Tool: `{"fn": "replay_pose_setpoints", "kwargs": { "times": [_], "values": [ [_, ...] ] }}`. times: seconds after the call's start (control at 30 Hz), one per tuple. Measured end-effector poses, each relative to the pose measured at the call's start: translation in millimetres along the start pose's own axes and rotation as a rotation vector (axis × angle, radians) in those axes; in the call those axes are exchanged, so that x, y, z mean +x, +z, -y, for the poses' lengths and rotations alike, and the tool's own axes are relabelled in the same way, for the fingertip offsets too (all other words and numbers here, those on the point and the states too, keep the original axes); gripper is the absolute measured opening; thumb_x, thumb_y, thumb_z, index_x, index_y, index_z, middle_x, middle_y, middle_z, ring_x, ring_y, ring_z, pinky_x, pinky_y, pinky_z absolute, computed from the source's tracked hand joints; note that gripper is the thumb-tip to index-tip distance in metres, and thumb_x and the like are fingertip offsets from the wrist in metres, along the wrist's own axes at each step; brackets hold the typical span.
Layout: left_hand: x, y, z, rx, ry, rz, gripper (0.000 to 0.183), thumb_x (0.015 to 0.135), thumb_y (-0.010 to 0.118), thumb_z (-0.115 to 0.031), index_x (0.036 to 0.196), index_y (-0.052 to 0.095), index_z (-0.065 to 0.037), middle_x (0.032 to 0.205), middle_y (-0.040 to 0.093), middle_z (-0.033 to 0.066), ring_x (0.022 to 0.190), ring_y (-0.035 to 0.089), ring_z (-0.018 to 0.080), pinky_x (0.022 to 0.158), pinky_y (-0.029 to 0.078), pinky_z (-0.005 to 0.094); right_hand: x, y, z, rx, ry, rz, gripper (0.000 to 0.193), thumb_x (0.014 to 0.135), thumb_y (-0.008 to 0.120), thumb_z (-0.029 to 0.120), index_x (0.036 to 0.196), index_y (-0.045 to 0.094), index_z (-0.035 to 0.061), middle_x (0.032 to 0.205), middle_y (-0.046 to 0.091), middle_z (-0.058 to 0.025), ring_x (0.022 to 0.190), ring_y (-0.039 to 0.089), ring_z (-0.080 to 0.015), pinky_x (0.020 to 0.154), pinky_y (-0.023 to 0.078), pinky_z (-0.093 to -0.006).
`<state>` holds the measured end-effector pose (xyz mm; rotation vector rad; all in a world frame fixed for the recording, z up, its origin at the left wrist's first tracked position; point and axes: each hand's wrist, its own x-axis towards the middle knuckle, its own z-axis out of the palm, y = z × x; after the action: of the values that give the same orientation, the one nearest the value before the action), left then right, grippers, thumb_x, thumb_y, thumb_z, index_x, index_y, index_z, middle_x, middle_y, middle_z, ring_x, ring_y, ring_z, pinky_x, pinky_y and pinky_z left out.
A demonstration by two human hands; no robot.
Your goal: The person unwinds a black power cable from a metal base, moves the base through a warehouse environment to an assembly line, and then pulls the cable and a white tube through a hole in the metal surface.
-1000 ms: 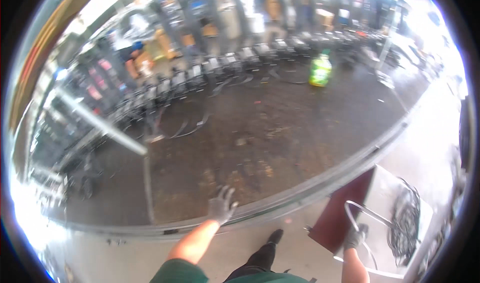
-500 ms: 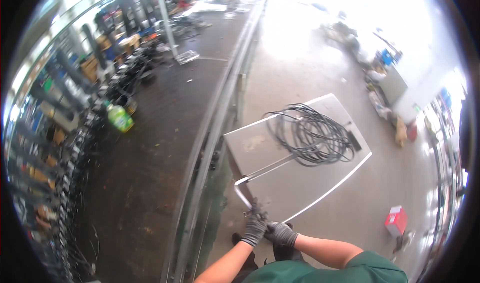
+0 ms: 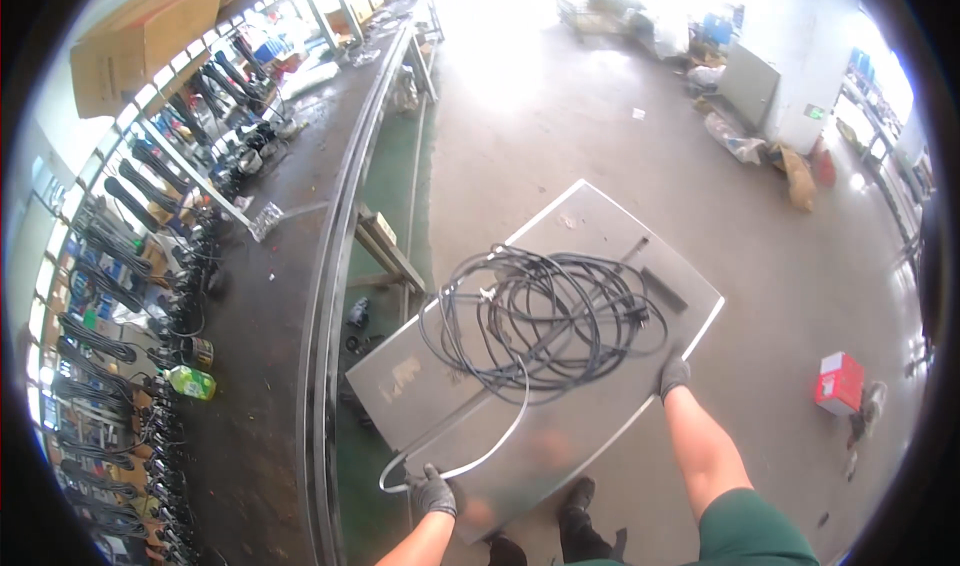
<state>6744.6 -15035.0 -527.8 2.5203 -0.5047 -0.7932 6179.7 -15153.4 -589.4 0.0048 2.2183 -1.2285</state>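
Observation:
A large flat grey metal panel (image 3: 590,216) with pale edges lies tilted in front of me, and a loose coil of black cable (image 3: 570,316) rests on it. My left hand (image 3: 433,492), in a grey glove, closes around a pale curved tube or cord (image 3: 505,436) near the panel's near left corner. This pale piece bends in a loop there and runs up toward the coil. My right hand (image 3: 675,376), also gloved, grips the panel's right edge; its fingertips are partly hidden. What supports the panel from below is out of sight.
A long dark workbench (image 3: 250,366) with a metal rail runs along the left, lined with hanging cables and a green bottle (image 3: 190,382). On the floor at right sits a red box (image 3: 839,383). Sacks (image 3: 795,176) and a board (image 3: 748,86) stand by a pillar.
My hands have parted from close together at the panel's near corner; the right has gone to the right edge. The panel has turned, and the view has shifted.

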Motion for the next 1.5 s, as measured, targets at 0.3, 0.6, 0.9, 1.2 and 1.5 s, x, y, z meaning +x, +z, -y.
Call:
{"fn": "replay_pose_setpoints", "kwargs": {
  "times": [0.3, 0.6, 0.9, 1.2, 1.5],
  "values": [
    [-13.9, 41.3, -70.3, 0.203, 0.035, -0.33, 0.037, 0.104, 0.056, -0.037, 0.103, 0.051, -0.001, 0.09, 0.068, 0.0254, 0.089, 0.069, 0.0449, 0.077, 0.052, 0.0548, 16.7, 25.2, 63.0, -0.208, -0.216, -0.269, 0.076, 0.101, 0.05, 0.064, 0.12, 0.063, -0.0088, 0.114, 0.069, -0.0319, 0.108, 0.065, -0.0473, 0.095, 0.05, -0.0511],
    [-11.0, 95.4, -202.9, 0.279, 0.06, -0.316, 0.042, 0.098, 0.061, -0.038, 0.11, 0.054, 0.002, 0.097, 0.069, 0.0298, 0.091, 0.069, 0.0471, 0.079, 0.055, 0.0551, 94.1, 84.8, 132.0, -0.257, -0.141, -0.322, 0.084, 0.099, 0.046, 0.07, 0.116, 0.064, -0.0102, 0.109, 0.07, -0.0332, 0.102, 0.068, -0.0493, 0.088, 0.054, -0.0539],
    [68.9, 163.7, -373.8, 0.42, 0.163, -0.284, 0.044, 0.098, 0.06, -0.042, 0.114, 0.055, 0.0, 0.102, 0.071, 0.026, 0.096, 0.07, 0.0428, 0.083, 0.055, 0.0528, 153.5, 168.9, 234.6, -0.791, -0.301, -0.469, 0.074, 0.105, 0.045, 0.053, 0.152, 0.041, -0.0035, 0.149, 0.048, -0.0293, 0.13, 0.057, -0.0412, 0.103, 0.052, -0.0458],
    [194.8, 253.9, -561.7, 0.417, 0.343, -0.263, 0.053, 0.099, 0.055, -0.046, 0.127, 0.054, 0.0, 0.112, 0.07, 0.0275, 0.107, 0.069, 0.0426, 0.093, 0.053, 0.052, 197.2, 283.8, 388.7, -1.018, -0.361, -0.536, 0.056, 0.102, 0.051, 0.048, 0.139, 0.055, 0.0061, 0.152, 0.045, -0.0315, 0.133, 0.052, -0.0471, 0.114, 0.04, -0.0531],
    [288.2, 359.7, -806.3, 0.455, 0.351, -0.147, 0.056, 0.1, 0.055, -0.043, 0.137, 0.05, -0.001, 0.12, 0.068, 0.0286, 0.112, 0.066, 0.044, 0.097, 0.051, 0.0526, 288.3, 441.1, 518.0, -1.013, -0.174, -0.589, 0.06, 0.103, 0.048, 0.054, 0.148, 0.051, 0.0149, 0.163, 0.036, -0.019, 0.149, 0.037, -0.0378, 0.122, 0.03, -0.0545]
  ]
}}
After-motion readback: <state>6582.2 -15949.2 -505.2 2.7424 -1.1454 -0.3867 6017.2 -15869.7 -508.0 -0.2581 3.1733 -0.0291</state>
